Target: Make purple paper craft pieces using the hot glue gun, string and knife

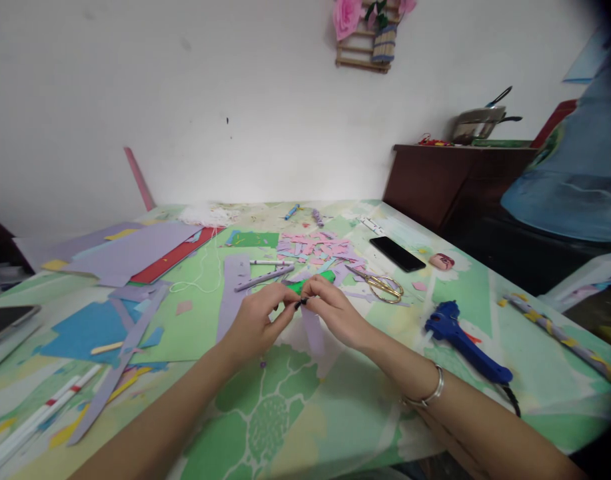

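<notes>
- The left hand (pixel 262 312) and the right hand (pixel 338 313) are meeting near the middle of the patterned green-and-white tabletop (pixel 355 427).
- The fingers of both hands are closing narrowly and holding a bright green piece (pixel 327 275), which is showing along their far side.
- A small dark spot (pixel 301 303) is showing where the fingertips are meeting; its kind is too small to tell.
- A pale purple strip (pixel 313 333) is lying on the near side of the right hand's fingers.
- A silver bracelet (pixel 439 385) is encircling the right wrist.
- A slim purple tube (pixel 264 278) is lying beyond the left hand, at a slant.
- A pile of pink and lilac paper scraps (pixel 315 247) is lying on the far side of the hands.
- Gold-handled scissors (pixel 382 287) are lying to the right of the green piece, with a flat black phone (pixel 397 254) resting farther off.
- A blue glue gun (pixel 468 343) is lying at the right.
- A light green sheet (pixel 198 320) is lying left of the left hand.
</notes>
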Demonstrator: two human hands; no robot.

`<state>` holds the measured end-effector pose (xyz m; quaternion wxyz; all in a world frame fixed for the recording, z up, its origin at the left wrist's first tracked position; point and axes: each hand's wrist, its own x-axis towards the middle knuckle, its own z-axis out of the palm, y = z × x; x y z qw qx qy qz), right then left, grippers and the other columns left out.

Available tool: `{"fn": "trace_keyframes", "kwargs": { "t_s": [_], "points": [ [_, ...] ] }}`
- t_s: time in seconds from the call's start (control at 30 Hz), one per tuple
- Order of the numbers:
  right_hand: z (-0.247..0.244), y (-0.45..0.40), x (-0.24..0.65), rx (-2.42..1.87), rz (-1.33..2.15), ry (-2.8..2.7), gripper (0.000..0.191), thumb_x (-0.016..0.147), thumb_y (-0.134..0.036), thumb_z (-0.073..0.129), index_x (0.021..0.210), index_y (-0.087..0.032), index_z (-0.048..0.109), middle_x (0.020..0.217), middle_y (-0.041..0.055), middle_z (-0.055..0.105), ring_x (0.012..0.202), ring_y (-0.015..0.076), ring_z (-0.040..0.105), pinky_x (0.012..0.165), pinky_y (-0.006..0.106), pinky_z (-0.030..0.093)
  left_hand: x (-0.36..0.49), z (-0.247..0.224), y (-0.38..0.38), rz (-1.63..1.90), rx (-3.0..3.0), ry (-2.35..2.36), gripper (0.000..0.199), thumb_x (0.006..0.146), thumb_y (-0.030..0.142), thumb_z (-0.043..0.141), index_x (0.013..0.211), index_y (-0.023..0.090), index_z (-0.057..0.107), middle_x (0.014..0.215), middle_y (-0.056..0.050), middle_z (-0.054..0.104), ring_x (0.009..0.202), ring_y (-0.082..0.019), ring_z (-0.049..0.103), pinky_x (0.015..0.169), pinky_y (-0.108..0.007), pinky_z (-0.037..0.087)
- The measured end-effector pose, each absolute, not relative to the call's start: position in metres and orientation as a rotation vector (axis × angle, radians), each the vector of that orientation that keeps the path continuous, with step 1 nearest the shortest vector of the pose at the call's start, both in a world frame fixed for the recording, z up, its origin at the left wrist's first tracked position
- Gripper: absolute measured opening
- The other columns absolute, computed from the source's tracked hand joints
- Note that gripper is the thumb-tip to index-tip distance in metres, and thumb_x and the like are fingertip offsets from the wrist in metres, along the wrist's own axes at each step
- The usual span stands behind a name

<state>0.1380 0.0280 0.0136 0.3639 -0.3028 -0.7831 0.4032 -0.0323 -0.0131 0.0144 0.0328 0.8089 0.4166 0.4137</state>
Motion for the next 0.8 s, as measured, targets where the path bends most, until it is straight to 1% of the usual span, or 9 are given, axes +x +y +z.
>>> {"fn": "trace_keyframes", "kwargs": {
  "t_s": [0.17, 0.37, 0.57, 0.8],
  "points": [
    [0.012, 0.030, 0.137, -0.778, 1.079, -2.003, 0.013, 0.081, -0.020, 0.041, 0.070, -0.020, 0.048, 0.081, 0.0002, 0.044, 0.084, 0.0173, 0.045, 0.077, 0.031, 0.033, -0.033, 0.009, -0.012, 1.325, 2.617, 1.241, 0.012, 0.088, 0.017, 0.045, 0.089, 0.018, 0.057, 0.077, -0.003, 0.063, 0.072, -0.013, 0.058, 0.066, -0.025, 0.046],
    [0.011, 0.030, 0.138, -0.775, 1.109, -1.969, 0.011, 0.080, -0.019, 0.041, 0.070, -0.020, 0.047, 0.080, -0.0004, 0.043, 0.083, 0.0169, 0.044, 0.076, 0.030, 0.033, -0.036, 0.003, -0.009, 1.328, 2.695, 1.186, 0.015, 0.091, 0.016, 0.041, 0.096, 0.019, 0.055, 0.086, -0.005, 0.063, 0.081, -0.015, 0.058, 0.074, -0.029, 0.047],
    [0.013, 0.029, 0.137, -0.775, 1.134, -1.949, 0.011, 0.078, -0.018, 0.041, 0.068, -0.020, 0.045, 0.079, -0.0004, 0.042, 0.082, 0.0170, 0.043, 0.075, 0.031, 0.032, -0.035, 0.005, -0.009, 1.334, 2.741, 1.152, 0.012, 0.089, 0.011, 0.045, 0.095, 0.018, 0.054, 0.085, -0.004, 0.062, 0.082, -0.014, 0.057, 0.073, -0.027, 0.046],
    [0.014, 0.027, 0.137, -0.771, 1.138, -1.943, 0.009, 0.077, -0.018, 0.041, 0.069, -0.020, 0.046, 0.080, 0.0000, 0.042, 0.082, 0.0172, 0.043, 0.075, 0.031, 0.033, -0.033, 0.009, -0.013, 1.327, 2.628, 1.209, 0.014, 0.087, 0.013, 0.045, 0.094, 0.019, 0.055, 0.084, -0.004, 0.062, 0.079, -0.014, 0.058, 0.071, -0.027, 0.046]
  ]
}}
